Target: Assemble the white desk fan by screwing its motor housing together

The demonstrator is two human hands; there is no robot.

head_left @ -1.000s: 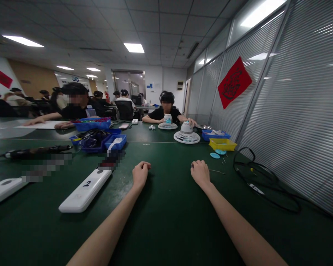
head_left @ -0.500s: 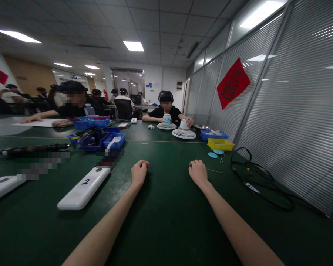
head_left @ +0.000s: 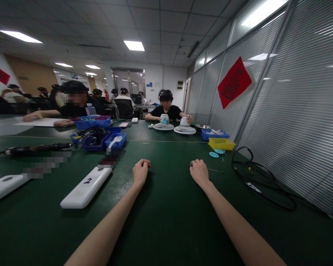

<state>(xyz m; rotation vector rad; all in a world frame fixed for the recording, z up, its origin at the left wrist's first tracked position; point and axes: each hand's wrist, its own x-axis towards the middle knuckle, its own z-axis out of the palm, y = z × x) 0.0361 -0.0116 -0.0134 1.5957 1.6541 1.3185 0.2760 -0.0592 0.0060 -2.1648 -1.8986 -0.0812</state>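
My left hand (head_left: 141,172) rests on the green table (head_left: 166,207), its fingers curled in and nothing showing between them. Across from it, my right hand (head_left: 199,171) is closed over a thin tool that looks like a screwdriver. A bit of dark handle shows at the thumb side, and its slim shaft (head_left: 216,170) sticks out to the right along the tabletop. Most of the tool is hidden under the fingers. Beyond that hand lie light-blue discs (head_left: 214,154) and several small metal pins or screws (head_left: 222,160).
A white power strip-like block (head_left: 86,187) marked 2 lies left. Blue bins (head_left: 115,140), a yellow bin (head_left: 221,144) and a black cable (head_left: 262,181) stand or lie around. Opposite, a co-worker (head_left: 166,109) handles white fan parts (head_left: 184,129). A dark power screwdriver (head_left: 39,149) lies far left.
The co-worker's nearer white fan part has shifted away from me, and the other one has moved slightly left. My hands stay in place; the view has turned a little.
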